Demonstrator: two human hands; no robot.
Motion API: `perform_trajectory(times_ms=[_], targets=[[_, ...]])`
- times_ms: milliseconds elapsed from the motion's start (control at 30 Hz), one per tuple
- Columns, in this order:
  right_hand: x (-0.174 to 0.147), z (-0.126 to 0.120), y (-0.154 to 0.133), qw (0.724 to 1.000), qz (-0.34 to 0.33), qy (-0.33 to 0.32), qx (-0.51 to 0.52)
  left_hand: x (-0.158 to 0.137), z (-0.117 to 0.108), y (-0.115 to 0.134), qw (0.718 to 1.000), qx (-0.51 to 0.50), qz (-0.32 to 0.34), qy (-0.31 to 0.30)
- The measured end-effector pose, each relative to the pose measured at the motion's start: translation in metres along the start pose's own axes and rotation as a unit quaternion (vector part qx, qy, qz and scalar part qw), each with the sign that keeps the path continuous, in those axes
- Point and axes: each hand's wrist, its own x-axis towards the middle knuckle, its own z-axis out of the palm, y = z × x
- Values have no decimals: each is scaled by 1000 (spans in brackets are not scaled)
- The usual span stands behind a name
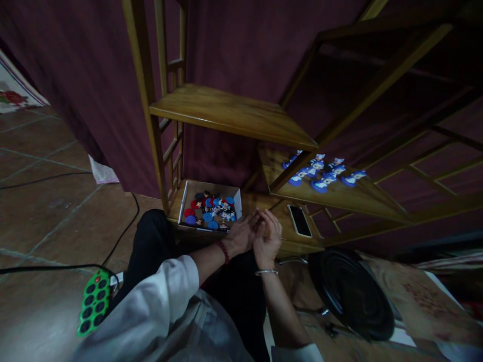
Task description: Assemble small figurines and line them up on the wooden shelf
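My left hand [242, 235], with a dark red beaded bracelet, meets my right hand [268, 235], with a silver bangle, just over the low wooden shelf. The fingers of both are curled and pressed together at the tips. Whatever they hold, if anything, is hidden between them. Close by on the left, an open white-edged box [184, 198] holds several small figurines and round bases in red, blue and purple, lying jumbled. Several blue-and-white figurines [323, 179] on round bases stand on the higher shelf [362, 197] to the right.
A phone [300, 220] lies right of my hands on the low shelf. Another wooden shelf board [230, 113] and posts frame the space above. At the right is a black round stool [350, 291]. A green power strip [94, 301] and cables lie on the tiled floor.
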Motion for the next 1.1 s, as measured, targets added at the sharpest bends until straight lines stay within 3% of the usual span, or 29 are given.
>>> perform_trajectory(times_ms=[100, 233, 533, 867, 1000, 1100], targets=[[-10, 24, 1, 997, 18, -65, 30, -14, 5, -20, 998, -4, -37, -40], [-17, 56, 10, 987, 43, -152, 41, -32, 4, -46, 988, 15, -138, -74], [-23, 96, 41, 947, 100, -291, -96, -65, 8, -88, 954, 5, -278, -111], [-15, 99, 34, 840, 184, -454, -232, -76, 22, -101, 954, -16, -268, -136], [-9, 104, 37, 819, 190, -488, -235, -77, 22, -102, 953, -12, -267, -143], [-8, 109, 39, 818, 187, -499, -217, -77, 22, -102, 953, -14, -266, -142]])
